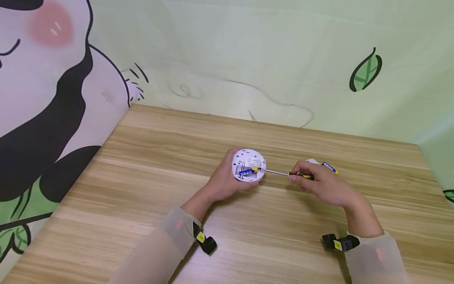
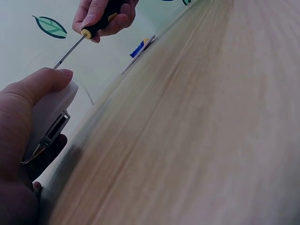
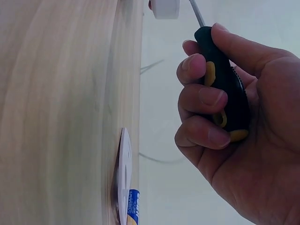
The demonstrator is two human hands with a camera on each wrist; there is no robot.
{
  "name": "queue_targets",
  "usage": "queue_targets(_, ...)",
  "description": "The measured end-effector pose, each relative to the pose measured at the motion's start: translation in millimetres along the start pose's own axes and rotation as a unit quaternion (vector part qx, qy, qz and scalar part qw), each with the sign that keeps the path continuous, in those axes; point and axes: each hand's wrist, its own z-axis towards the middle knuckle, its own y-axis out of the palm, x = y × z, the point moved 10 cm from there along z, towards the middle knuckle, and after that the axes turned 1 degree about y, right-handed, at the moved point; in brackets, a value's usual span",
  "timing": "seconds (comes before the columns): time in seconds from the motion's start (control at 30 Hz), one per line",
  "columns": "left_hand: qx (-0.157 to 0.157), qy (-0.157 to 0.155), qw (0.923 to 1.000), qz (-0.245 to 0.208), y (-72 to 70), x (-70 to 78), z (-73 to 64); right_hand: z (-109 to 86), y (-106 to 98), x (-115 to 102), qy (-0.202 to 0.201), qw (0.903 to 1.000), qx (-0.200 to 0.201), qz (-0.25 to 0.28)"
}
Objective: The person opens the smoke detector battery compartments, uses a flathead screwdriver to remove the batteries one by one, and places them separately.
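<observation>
My left hand (image 1: pixel 225 179) grips a round white device (image 1: pixel 249 154), which looks like a smoke detector, by its rim above the table, its underside with the label facing up. A blue-and-yellow battery (image 1: pixel 247 172) lies slanted at the device's open battery slot. In my right hand (image 1: pixel 324 183) is a screwdriver (image 3: pixel 229 89) with a dark green and yellow handle, the fingers curled round it. Its metal shaft (image 1: pixel 274 172) points left, and the tip meets the battery's yellow end; whether it presses there I cannot tell.
Behind my right hand, a thin white plate (image 3: pixel 124 173) and a second blue-and-yellow battery (image 1: pixel 330 167) lie on the wooden table (image 1: pixel 170 146). A printed cloth backdrop (image 1: pixel 230 51) stands along the table's back and left edges.
</observation>
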Motion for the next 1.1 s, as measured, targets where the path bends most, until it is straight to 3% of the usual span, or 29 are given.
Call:
queue_targets(0.3, 0.0, 0.002, 1.0, 0.003, -0.4, 1.3, -0.2, -1.0, -5, -1, -0.01, 0.9999, 0.01, 0.0)
queue_targets(1.1, 0.0, -0.001, 0.9999, 0.012, 0.3, 1.2, -1.1, -1.9, -13, 5, 0.027, 0.9985, 0.042, -0.025)
